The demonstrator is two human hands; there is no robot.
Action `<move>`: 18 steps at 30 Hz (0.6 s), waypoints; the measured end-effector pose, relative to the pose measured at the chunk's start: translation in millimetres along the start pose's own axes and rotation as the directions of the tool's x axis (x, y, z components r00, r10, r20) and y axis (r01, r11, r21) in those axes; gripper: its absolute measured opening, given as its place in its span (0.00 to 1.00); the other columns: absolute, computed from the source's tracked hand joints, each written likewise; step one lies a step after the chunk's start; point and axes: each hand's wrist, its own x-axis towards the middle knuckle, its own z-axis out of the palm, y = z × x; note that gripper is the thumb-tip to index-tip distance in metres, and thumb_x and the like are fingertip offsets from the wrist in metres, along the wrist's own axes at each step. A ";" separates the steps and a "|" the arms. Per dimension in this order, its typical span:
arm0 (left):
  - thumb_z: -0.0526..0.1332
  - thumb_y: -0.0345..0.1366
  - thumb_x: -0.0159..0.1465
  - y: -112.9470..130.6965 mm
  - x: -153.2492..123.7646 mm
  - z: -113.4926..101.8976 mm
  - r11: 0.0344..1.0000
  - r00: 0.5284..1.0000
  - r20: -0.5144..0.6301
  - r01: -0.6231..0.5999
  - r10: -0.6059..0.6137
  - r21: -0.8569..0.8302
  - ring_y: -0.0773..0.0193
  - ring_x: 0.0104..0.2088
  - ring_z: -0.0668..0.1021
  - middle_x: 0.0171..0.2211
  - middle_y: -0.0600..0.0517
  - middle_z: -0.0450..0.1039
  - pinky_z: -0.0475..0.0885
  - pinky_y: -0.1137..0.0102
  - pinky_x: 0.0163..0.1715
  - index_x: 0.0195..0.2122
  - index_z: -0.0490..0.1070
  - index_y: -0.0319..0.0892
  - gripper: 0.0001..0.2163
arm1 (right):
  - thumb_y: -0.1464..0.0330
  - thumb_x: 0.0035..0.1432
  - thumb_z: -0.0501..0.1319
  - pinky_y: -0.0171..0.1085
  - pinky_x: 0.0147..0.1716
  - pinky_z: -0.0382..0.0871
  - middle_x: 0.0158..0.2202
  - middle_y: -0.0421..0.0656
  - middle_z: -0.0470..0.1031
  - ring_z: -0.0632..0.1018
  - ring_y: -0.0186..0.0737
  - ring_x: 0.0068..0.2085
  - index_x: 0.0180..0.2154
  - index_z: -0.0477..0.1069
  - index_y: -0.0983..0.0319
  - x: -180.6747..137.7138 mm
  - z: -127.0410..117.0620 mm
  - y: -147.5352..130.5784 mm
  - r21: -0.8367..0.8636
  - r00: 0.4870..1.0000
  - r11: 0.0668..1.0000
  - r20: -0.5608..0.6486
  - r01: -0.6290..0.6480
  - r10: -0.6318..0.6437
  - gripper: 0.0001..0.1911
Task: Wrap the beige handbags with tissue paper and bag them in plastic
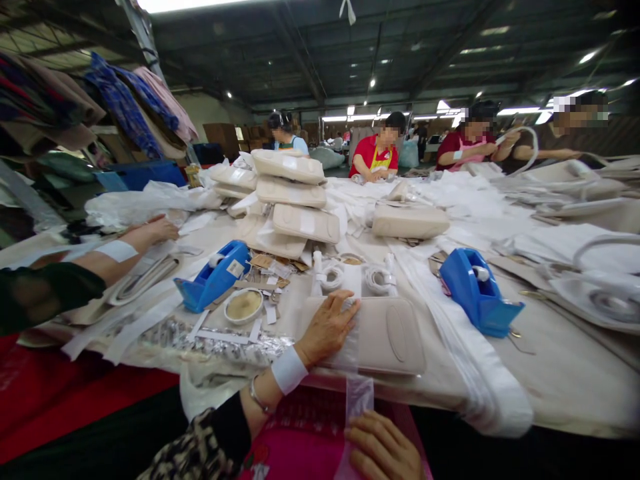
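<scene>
A flat beige padded bag with a stitched oval lies at the table's near edge. Down its middle runs a clear plastic strip, its lower end hanging over the edge. My left hand rests on the bag with fingers stretched out, the fingertips touching the strip. Below the edge, my right hand has its fingers closed around the strip's hanging end. Just beyond the bag lie two coiled white cords.
Blue tape dispensers stand on both sides, the left one near a round dish. Stacked beige bags rise behind. A co-worker's hand reaches in at left; several people work across the table. White plastic sleeves drape at right.
</scene>
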 end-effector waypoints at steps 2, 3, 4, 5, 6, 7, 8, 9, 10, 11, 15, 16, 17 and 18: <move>0.58 0.31 0.67 -0.6 -0.3 -0.7 0.998 1.000 -0.019 -0.022 0.021 -0.055 0.53 0.59 0.68 0.55 0.42 0.68 0.66 0.55 0.60 0.60 0.65 0.41 0.20 | 0.74 0.71 0.46 0.34 0.43 0.78 0.32 0.41 0.81 0.81 0.34 0.35 0.32 0.74 0.64 5.2 -0.1 -3.8 0.010 1.000 1.000 0.000 -0.005 0.005 0.20; 0.57 0.30 0.67 -1.3 -0.6 -0.6 0.994 0.999 -0.038 -0.036 0.032 -0.101 0.54 0.56 0.70 0.53 0.43 0.70 0.68 0.57 0.59 0.59 0.67 0.41 0.18 | 0.75 0.70 0.46 0.33 0.41 0.78 0.31 0.41 0.80 0.81 0.34 0.34 0.31 0.74 0.64 5.9 0.5 -6.3 0.008 1.000 1.000 -0.002 -0.012 0.012 0.20; 0.55 0.29 0.68 -2.4 -0.9 -0.3 0.987 0.997 -0.065 -0.050 0.040 -0.152 0.56 0.55 0.71 0.52 0.45 0.71 0.69 0.58 0.58 0.57 0.68 0.42 0.17 | 0.76 0.70 0.47 0.32 0.39 0.78 0.30 0.40 0.80 0.81 0.34 0.33 0.31 0.74 0.64 5.6 1.1 -8.8 0.002 1.000 1.000 -0.004 -0.023 0.023 0.20; 0.53 0.29 0.69 -3.6 -1.3 0.4 0.978 0.994 -0.097 -0.063 0.044 -0.199 0.58 0.54 0.72 0.52 0.46 0.73 0.70 0.59 0.57 0.56 0.70 0.42 0.16 | 0.77 0.69 0.47 0.31 0.38 0.78 0.30 0.40 0.80 0.81 0.34 0.32 0.31 0.74 0.63 4.8 1.5 -10.9 -0.006 0.999 0.999 -0.008 -0.032 0.032 0.20; 0.53 0.28 0.69 -4.9 -1.7 1.3 0.969 0.991 -0.126 -0.075 0.046 -0.235 0.59 0.54 0.72 0.52 0.46 0.73 0.70 0.60 0.57 0.55 0.71 0.42 0.15 | 0.78 0.69 0.47 0.31 0.38 0.78 0.29 0.39 0.80 0.81 0.33 0.32 0.30 0.74 0.63 3.8 1.4 -12.5 -0.011 0.999 0.999 -0.013 -0.035 0.035 0.20; 0.53 0.28 0.69 -6.2 -2.2 2.3 0.963 0.988 -0.146 -0.084 0.048 -0.256 0.59 0.55 0.72 0.53 0.47 0.74 0.70 0.60 0.57 0.54 0.72 0.42 0.15 | 0.78 0.69 0.47 0.31 0.39 0.78 0.30 0.39 0.81 0.81 0.33 0.32 0.31 0.74 0.63 2.8 0.8 -13.3 -0.013 0.999 0.999 -0.008 -0.034 0.034 0.20; 0.54 0.27 0.69 -7.2 -2.6 3.2 0.960 0.987 -0.153 -0.089 0.050 -0.264 0.59 0.56 0.72 0.53 0.47 0.74 0.69 0.59 0.58 0.53 0.72 0.42 0.15 | 0.78 0.69 0.47 0.31 0.40 0.78 0.30 0.39 0.81 0.82 0.33 0.33 0.31 0.75 0.63 2.0 -0.4 -13.6 -0.015 0.999 0.999 0.004 -0.033 0.033 0.21; 0.55 0.27 0.68 -8.0 -3.0 4.1 0.961 0.987 -0.149 -0.091 0.053 -0.262 0.59 0.57 0.72 0.54 0.47 0.73 0.69 0.58 0.59 0.53 0.72 0.42 0.15 | 0.77 0.70 0.46 0.30 0.42 0.78 0.31 0.39 0.81 0.82 0.33 0.34 0.33 0.75 0.64 1.5 -2.0 -13.4 -0.015 0.999 1.000 0.024 -0.024 0.025 0.21; 0.57 0.28 0.68 -8.4 -3.4 4.7 0.963 0.989 -0.138 -0.090 0.056 -0.254 0.58 0.57 0.71 0.55 0.47 0.73 0.68 0.57 0.59 0.54 0.72 0.42 0.15 | 0.76 0.71 0.46 0.31 0.43 0.77 0.32 0.39 0.82 0.82 0.34 0.35 0.35 0.76 0.64 1.3 -3.7 -13.0 -0.011 0.999 1.000 0.041 -0.020 0.020 0.21; 0.58 0.28 0.66 -8.6 -3.7 5.2 0.966 0.990 -0.125 -0.088 0.058 -0.244 0.57 0.58 0.71 0.56 0.46 0.72 0.68 0.56 0.60 0.54 0.72 0.42 0.15 | 0.75 0.71 0.46 0.31 0.45 0.77 0.33 0.39 0.82 0.82 0.34 0.37 0.37 0.76 0.64 1.0 -5.3 -12.8 -0.003 0.998 1.000 0.058 -0.016 0.017 0.21; 0.65 0.32 0.63 -8.1 -3.9 6.5 0.977 0.995 -0.082 -0.071 0.055 -0.201 0.55 0.59 0.70 0.58 0.44 0.71 0.66 0.57 0.61 0.54 0.72 0.38 0.18 | 0.72 0.72 0.45 0.33 0.53 0.73 0.36 0.39 0.82 0.82 0.34 0.41 0.38 0.76 0.64 -3.4 -4.9 -19.6 0.053 0.994 0.996 0.082 -0.074 0.070 0.21; 0.66 0.33 0.63 -8.3 -3.7 7.1 0.979 0.996 -0.074 -0.067 0.054 -0.190 0.55 0.59 0.70 0.58 0.44 0.71 0.66 0.57 0.62 0.54 0.71 0.38 0.18 | 0.72 0.72 0.46 0.33 0.54 0.71 0.36 0.38 0.82 0.82 0.33 0.41 0.37 0.76 0.63 -5.8 -3.3 -23.2 0.067 0.992 0.993 0.084 -0.097 0.091 0.21; 0.65 0.33 0.63 -8.6 -3.5 7.8 0.982 0.996 -0.066 -0.065 0.054 -0.180 0.55 0.60 0.70 0.58 0.44 0.70 0.65 0.57 0.62 0.54 0.71 0.37 0.18 | 0.72 0.72 0.46 0.32 0.55 0.70 0.36 0.38 0.82 0.82 0.33 0.41 0.37 0.76 0.63 -8.4 -1.4 -27.2 0.080 0.990 0.990 0.092 -0.114 0.106 0.20; 0.65 0.34 0.64 -9.0 -3.2 8.6 0.983 0.997 -0.057 -0.063 0.054 -0.170 0.55 0.60 0.70 0.58 0.44 0.70 0.65 0.58 0.63 0.55 0.71 0.38 0.18 | 0.71 0.72 0.47 0.31 0.56 0.68 0.36 0.37 0.82 0.82 0.32 0.42 0.37 0.76 0.63 -10.9 0.3 -31.0 0.095 0.989 0.988 0.099 -0.122 0.113 0.20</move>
